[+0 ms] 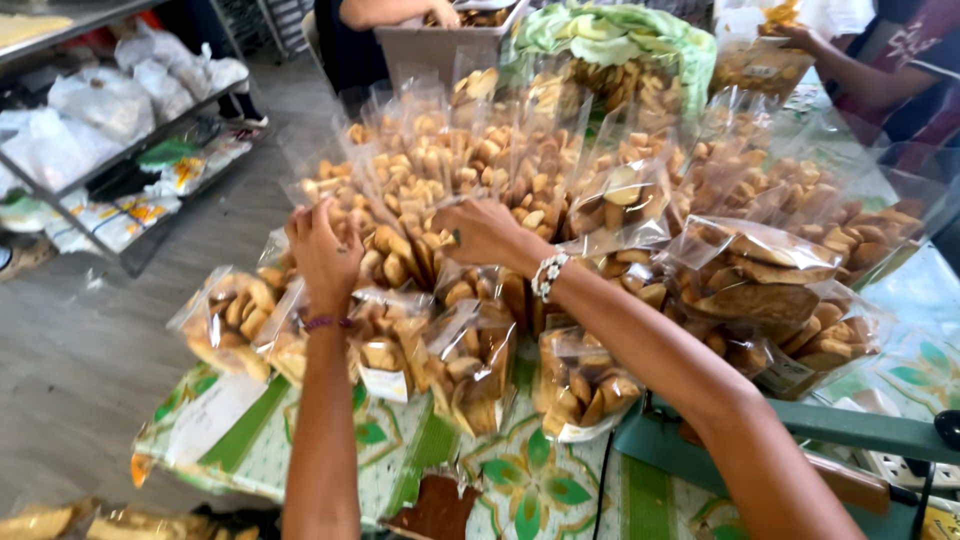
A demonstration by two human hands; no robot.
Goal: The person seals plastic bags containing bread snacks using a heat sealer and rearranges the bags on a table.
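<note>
Both hands in among a crowd of clear bags of biscuits [470,170] on a table [520,480] under a green leaf-patterned cloth. Left hand [322,250] seen from the back, fingers [305,222] curled onto the top of an open bag [395,255] at the front of the pile; apparently pinching the film, though the fingertips are hidden behind it. Right hand [485,232], beaded bracelet at the wrist, reaching across to the same bag, fingers bent down into its mouth; whether closed on film or on a biscuit cannot be told. Bag upright, wedged between neighbours, its mouth unsealed.

Just in front, more filled bags [470,360] leaning toward the table's near edge, one [225,320] already overhanging the left side. At the right, a teal heat sealer [850,430] with its cord trailing across the cloth.

Risks, as a judgement only: bags packed tight and standing loosely, so a tug on one likely to tip its neighbours and send the front row off the edge. Open mouths likely to spill if tilted. Brittle biscuits liable to crack under a hard squeeze. Right forearm low over the near bags, so a sweep back could knock them or snag the cord.

At the far side, other people's hands: one at a grey tub [440,40], one holding a bag [760,65].
</note>
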